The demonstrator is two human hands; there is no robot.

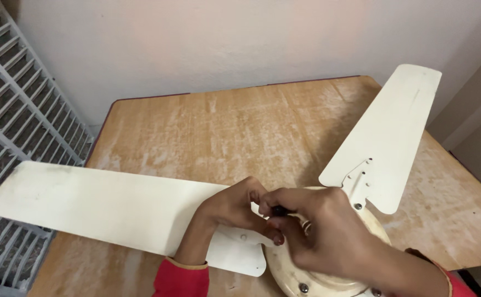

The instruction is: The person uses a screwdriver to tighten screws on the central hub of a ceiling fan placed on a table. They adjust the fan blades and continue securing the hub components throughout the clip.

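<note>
Cream-coloured ceiling fan [328,275] lies on a worn wooden table [240,126], w/ its round motor housing [306,275] at the table's near edge, right of centre. We see two blades: the long left blade [97,206] runs out past the table's left edge, and the right blade [386,135] angles up toward the far right corner. Screws show on the right blade's bracket [361,187] and on the housing rim.

Both hands meet over the spot where the left blade joins the housing. Our left hand [232,206] rests on the blade root, fingers curled in. Our right hand [320,231] sits over the housing top, fingers pinched round a small dark object [279,210], prob. a tool tip or handle; we can't tell which. Whether the left hand grips anything we can't tell either. The two hands touch at the fingertips. Red sleeves [181,279] show at both wrists.

Beyond the left edge stands a grey slatted panel [15,110], next to a pale wall [224,44].
</note>
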